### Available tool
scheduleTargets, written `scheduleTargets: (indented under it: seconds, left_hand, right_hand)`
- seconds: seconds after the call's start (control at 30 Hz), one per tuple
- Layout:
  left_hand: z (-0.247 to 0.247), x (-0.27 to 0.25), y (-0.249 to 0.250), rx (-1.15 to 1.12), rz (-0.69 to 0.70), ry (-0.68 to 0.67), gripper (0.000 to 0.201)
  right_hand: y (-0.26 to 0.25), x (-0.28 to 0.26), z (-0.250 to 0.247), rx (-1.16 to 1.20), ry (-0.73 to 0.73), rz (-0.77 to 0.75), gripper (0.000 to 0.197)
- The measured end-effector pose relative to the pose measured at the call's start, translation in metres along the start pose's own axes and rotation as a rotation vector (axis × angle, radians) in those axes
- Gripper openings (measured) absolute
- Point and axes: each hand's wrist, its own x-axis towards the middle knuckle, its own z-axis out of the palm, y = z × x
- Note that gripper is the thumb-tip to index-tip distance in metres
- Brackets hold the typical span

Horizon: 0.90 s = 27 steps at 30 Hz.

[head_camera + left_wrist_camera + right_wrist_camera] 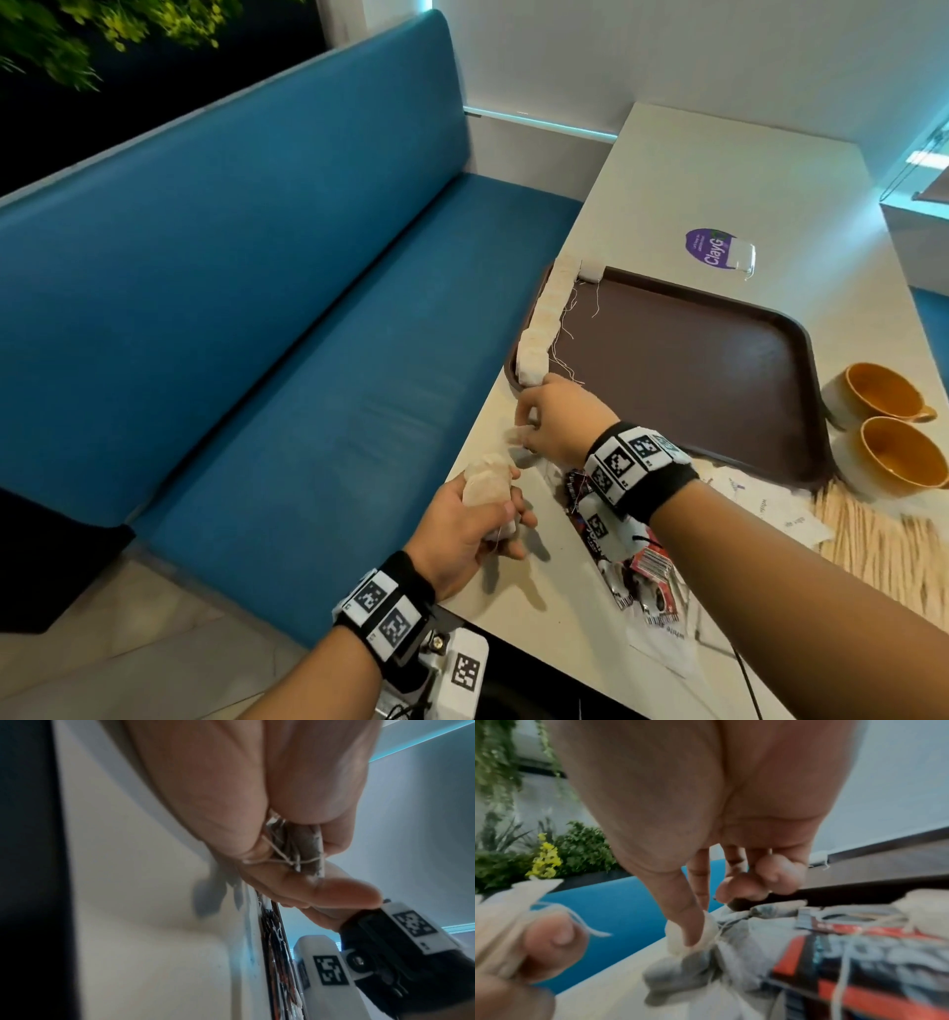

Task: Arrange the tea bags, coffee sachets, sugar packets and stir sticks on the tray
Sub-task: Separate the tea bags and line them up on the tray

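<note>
The left hand (pixel 464 524) grips a bunch of tea bags (pixel 485 485) while the right hand's (pixel 557 421) fingers (pixel 687 925) pinch, apparently, one bag (pixel 693 941) off the tabletop (pixel 544 611) beside the tray (pixel 719 370).

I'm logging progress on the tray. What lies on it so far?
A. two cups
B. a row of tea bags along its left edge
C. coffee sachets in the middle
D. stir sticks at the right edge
B: tea bags line the left edge of the tray; nothing else lies on it.
</note>
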Motion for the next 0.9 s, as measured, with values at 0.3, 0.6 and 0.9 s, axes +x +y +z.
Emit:
scheduleTargets:
  seconds: [0.3, 0.6, 0.9]
  left_hand:
    - [0.003, 0.0, -0.001, 0.014, 0.026, 0.024, 0.045]
    - [0.004, 0.001, 0.005, -0.022, -0.103, -0.012, 0.092]
    - [-0.001, 0.001, 0.002, 0.01, -0.082, -0.059, 0.046]
  right_hand:
    - [0.015, -0.055, -0.021, 0.58, 0.164, 0.017, 0.008]
    - [-0.011, -0.096, -0.004, 0.989, -0.158, -0.094, 0.01]
    - [-0.009, -0.08, 0.018, 0.665, 0.021, 0.059, 0.004]
